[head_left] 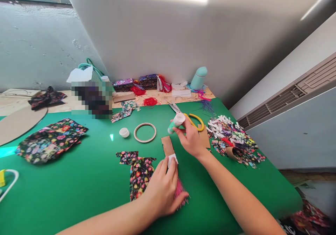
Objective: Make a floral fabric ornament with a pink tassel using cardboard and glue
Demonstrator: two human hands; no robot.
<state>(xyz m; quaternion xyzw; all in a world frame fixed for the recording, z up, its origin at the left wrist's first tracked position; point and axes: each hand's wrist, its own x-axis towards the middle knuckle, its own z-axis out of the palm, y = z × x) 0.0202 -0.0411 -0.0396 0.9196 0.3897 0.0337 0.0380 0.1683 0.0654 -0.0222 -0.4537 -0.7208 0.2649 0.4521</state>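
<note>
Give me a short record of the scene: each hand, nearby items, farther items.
left hand: fingers on a white piece on the cardboard strip
right hand: holding what looks like a glue stick, above the table
near left hand: flowered cloth, pink strands
near right hand: yellow-handled scissors
farther left: white cap, ring
farther right: scrap pile
at back: bottle, upright

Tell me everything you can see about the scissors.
The scissors have yellow, plastic-looking looped handles and shiny metal blades, which look slightly parted. They lie on the green tabletop, blades pointing away, one loop overlapping brown cardboard. The right hand partly hides the handles; I can't tell whether it touches them.
</note>
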